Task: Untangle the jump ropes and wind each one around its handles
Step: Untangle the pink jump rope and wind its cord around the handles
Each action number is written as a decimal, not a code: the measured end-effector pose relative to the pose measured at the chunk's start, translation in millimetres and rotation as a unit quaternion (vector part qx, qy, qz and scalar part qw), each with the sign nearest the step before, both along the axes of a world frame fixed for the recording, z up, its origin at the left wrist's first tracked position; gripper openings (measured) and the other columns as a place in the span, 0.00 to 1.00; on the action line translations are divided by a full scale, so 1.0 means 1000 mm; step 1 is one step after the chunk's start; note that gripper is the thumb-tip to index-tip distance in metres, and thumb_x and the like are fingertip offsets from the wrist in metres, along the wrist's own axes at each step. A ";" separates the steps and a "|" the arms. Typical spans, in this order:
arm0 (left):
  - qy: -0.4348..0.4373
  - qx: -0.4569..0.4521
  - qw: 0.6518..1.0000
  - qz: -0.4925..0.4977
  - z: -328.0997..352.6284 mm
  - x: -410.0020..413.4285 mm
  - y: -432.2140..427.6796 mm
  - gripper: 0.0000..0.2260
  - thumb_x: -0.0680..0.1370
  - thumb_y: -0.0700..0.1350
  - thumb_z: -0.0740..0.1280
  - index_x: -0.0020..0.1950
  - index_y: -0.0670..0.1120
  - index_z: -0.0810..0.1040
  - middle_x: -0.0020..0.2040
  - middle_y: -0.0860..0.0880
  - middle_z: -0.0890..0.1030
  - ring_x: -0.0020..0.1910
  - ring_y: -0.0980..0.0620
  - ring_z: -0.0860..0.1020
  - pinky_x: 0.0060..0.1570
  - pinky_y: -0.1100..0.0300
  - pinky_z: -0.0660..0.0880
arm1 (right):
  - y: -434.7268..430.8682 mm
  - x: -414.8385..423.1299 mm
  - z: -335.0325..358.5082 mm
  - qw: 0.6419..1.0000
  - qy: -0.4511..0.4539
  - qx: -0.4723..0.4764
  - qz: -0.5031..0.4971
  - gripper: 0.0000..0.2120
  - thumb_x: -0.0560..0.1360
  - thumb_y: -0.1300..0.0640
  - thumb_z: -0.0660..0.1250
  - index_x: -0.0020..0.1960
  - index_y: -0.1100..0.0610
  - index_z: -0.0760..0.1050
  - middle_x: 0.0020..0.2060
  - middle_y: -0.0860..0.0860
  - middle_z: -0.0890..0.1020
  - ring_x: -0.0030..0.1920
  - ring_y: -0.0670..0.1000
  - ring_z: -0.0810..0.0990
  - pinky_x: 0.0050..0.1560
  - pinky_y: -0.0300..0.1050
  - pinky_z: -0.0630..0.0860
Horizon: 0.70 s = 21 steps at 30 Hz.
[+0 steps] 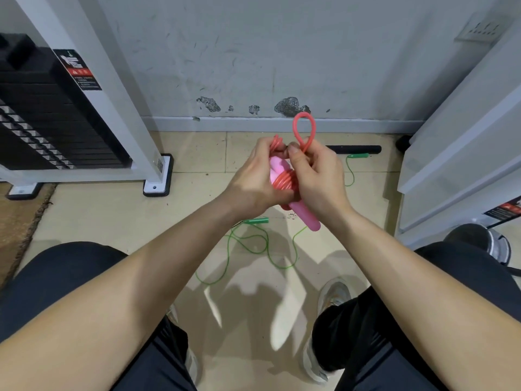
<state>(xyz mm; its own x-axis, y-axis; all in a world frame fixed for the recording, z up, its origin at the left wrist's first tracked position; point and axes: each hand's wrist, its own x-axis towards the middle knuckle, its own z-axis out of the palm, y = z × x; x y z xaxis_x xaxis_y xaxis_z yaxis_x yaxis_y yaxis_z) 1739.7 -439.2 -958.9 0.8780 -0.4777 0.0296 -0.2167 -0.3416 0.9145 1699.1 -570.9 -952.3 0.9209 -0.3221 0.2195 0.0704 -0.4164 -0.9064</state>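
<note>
A red jump rope [284,180] is coiled around its pink handles [306,217], held in the air in front of me. My left hand [253,179] grips the coiled bundle from the left. My right hand [315,176] pinches the rope's last loop [304,131], which sticks up above both hands. A green jump rope [253,244] lies loose on the tiled floor below, one green handle [258,220] under my hands and the other green handle [358,156] further back on the right.
A weight-stack machine [56,122] with a white frame stands at the left. A white panel [465,150] rises at the right. A black bar [352,149] lies by the wall. My knees and a shoe [329,300] fill the bottom.
</note>
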 end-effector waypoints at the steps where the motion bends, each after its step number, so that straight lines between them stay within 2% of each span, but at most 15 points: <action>1: 0.027 -0.037 0.999 0.001 0.000 0.000 0.001 0.36 0.66 0.39 0.79 0.68 0.49 0.63 0.57 0.59 0.74 0.51 0.57 0.80 0.41 0.53 0.83 | 0.001 -0.001 0.002 1.000 -0.010 -0.001 -0.001 0.08 0.82 0.52 0.63 0.47 0.46 0.80 0.33 0.45 0.83 0.34 0.45 0.82 0.34 0.41 0.74; 3: 0.069 -0.082 0.994 -0.003 0.000 0.000 0.003 0.35 0.68 0.35 0.77 0.68 0.46 0.63 0.58 0.55 0.75 0.53 0.53 0.79 0.39 0.59 0.82 | 0.004 -0.003 0.002 1.000 -0.022 -0.008 -0.001 0.09 0.82 0.52 0.63 0.47 0.46 0.80 0.33 0.43 0.83 0.34 0.41 0.80 0.34 0.37 0.73; 5: 0.115 -0.124 0.986 -0.006 0.000 0.000 0.004 0.31 0.68 0.38 0.76 0.67 0.46 0.66 0.57 0.53 0.76 0.51 0.54 0.79 0.40 0.62 0.79 | 0.006 -0.004 0.000 1.000 -0.021 -0.014 0.008 0.09 0.82 0.52 0.63 0.46 0.43 0.79 0.35 0.45 0.82 0.35 0.40 0.79 0.37 0.38 0.74; 7: 0.212 -0.195 0.958 0.003 0.007 0.001 0.006 0.24 0.69 0.41 0.71 0.63 0.46 0.69 0.52 0.54 0.77 0.43 0.54 0.77 0.37 0.58 0.76 | 0.004 -0.002 -0.002 0.996 -0.019 -0.090 0.002 0.09 0.82 0.51 0.61 0.47 0.42 0.79 0.40 0.49 0.76 0.40 0.39 0.73 0.42 0.32 0.68; 8: 0.273 -0.241 0.931 0.009 0.010 0.003 0.007 0.21 0.68 0.40 0.69 0.60 0.47 0.70 0.48 0.55 0.78 0.40 0.54 0.76 0.38 0.56 0.76 | 0.002 -0.001 -0.003 0.992 -0.017 -0.122 -0.002 0.09 0.82 0.52 0.61 0.49 0.44 0.80 0.42 0.50 0.75 0.42 0.39 0.72 0.43 0.31 0.67; 9: 0.328 -0.285 0.901 0.010 0.011 0.005 0.008 0.20 0.68 0.37 0.66 0.59 0.48 0.70 0.47 0.55 0.79 0.41 0.52 0.76 0.43 0.53 0.77 | 0.002 0.001 -0.003 0.991 -0.015 -0.129 -0.001 0.10 0.82 0.53 0.60 0.50 0.46 0.81 0.43 0.50 0.76 0.44 0.39 0.73 0.45 0.33 0.69; 11: 0.391 -0.336 0.857 -0.012 0.012 0.010 0.013 0.17 0.70 0.34 0.63 0.57 0.48 0.71 0.47 0.52 0.81 0.47 0.48 0.75 0.56 0.39 0.76 | 0.003 0.002 -0.005 0.992 0.001 -0.125 -0.003 0.12 0.81 0.52 0.59 0.53 0.48 0.81 0.44 0.47 0.83 0.45 0.46 0.78 0.47 0.47 0.75; 13: 0.414 -0.355 0.837 -0.041 0.014 0.012 0.018 0.14 0.71 0.35 0.61 0.55 0.48 0.70 0.47 0.50 0.81 0.49 0.45 0.77 0.61 0.33 0.71 | 0.006 0.001 -0.005 0.988 0.036 -0.150 -0.008 0.14 0.80 0.49 0.55 0.55 0.49 0.79 0.42 0.47 0.84 0.44 0.53 0.80 0.44 0.52 0.75; 16: 0.441 -0.371 0.815 -0.065 0.015 0.014 0.022 0.12 0.71 0.41 0.61 0.54 0.47 0.70 0.51 0.49 0.83 0.50 0.44 0.78 0.64 0.31 0.66 | 0.007 0.001 -0.002 0.976 0.081 -0.201 -0.012 0.14 0.83 0.47 0.52 0.54 0.54 0.72 0.41 0.48 0.81 0.47 0.59 0.78 0.44 0.53 0.70; 18: 0.455 -0.381 0.802 -0.064 0.015 0.015 0.025 0.13 0.72 0.43 0.61 0.57 0.46 0.72 0.54 0.47 0.81 0.55 0.41 0.76 0.65 0.28 0.63 | 0.009 -0.001 0.001 0.976 0.092 -0.200 -0.004 0.18 0.82 0.43 0.49 0.52 0.54 0.71 0.40 0.48 0.80 0.47 0.60 0.78 0.43 0.52 0.68; 20: 0.462 -0.383 0.798 -0.059 0.015 0.015 0.027 0.12 0.71 0.45 0.62 0.52 0.44 0.76 0.54 0.48 0.80 0.56 0.41 0.75 0.65 0.27 0.63 | 0.011 -0.003 0.004 0.981 0.096 -0.169 0.013 0.25 0.78 0.36 0.44 0.51 0.51 0.73 0.41 0.48 0.82 0.47 0.56 0.78 0.45 0.52 0.70; 21: 0.463 -0.383 0.798 -0.057 0.015 0.014 0.027 0.10 0.70 0.45 0.62 0.49 0.45 0.78 0.53 0.48 0.81 0.55 0.41 0.76 0.65 0.27 0.64 | 0.011 -0.004 0.005 0.983 0.099 -0.151 0.018 0.26 0.78 0.36 0.41 0.50 0.49 0.74 0.41 0.47 0.83 0.47 0.55 0.78 0.46 0.51 0.70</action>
<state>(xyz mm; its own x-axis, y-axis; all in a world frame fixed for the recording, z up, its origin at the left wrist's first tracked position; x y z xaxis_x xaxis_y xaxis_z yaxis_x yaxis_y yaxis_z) 1753.4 -412.3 -943.6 0.6453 -0.7086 -0.2855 0.6827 0.3672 0.6318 1695.1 -560.0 -947.0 0.9648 -0.2363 0.1159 -0.0752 -0.6694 -0.7391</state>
